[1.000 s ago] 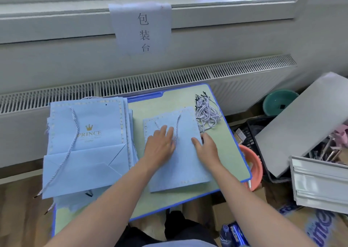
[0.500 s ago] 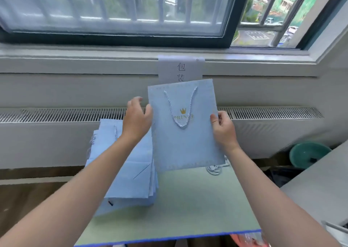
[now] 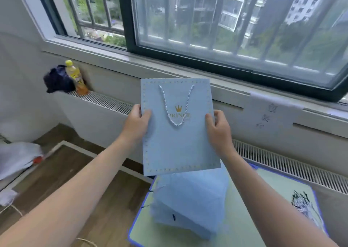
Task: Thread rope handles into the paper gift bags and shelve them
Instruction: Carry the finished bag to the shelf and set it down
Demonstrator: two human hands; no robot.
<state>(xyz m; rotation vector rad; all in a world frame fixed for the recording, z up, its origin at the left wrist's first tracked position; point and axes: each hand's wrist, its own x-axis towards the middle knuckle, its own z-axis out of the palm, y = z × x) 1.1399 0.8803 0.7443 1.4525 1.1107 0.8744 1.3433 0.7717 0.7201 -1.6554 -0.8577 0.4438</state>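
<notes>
I hold a flat light-blue paper gift bag (image 3: 178,143) upright in the air in front of the window ledge. It has a gold crown logo and a white-blue rope handle (image 3: 176,105) hanging in a loop on its front. My left hand (image 3: 137,123) grips its left edge, thumb on the front. My right hand (image 3: 219,129) grips its right edge the same way. Below the bag a stack of light-blue bags (image 3: 190,203) lies on the small green table (image 3: 263,181). A bundle of loose rope handles (image 3: 303,203) lies at the table's right side.
A radiator cover (image 3: 105,101) runs under the window. On it at the left stand a yellow drink bottle (image 3: 76,77) and a dark bundle (image 3: 57,79). A paper sign (image 3: 273,111) hangs from the ledge. White plastic bags (image 3: 17,158) lie on the wooden floor at left.
Both hands lifted the bag off the table and raised it upright. My view has since turned left, so the table and stack now sit lower right.
</notes>
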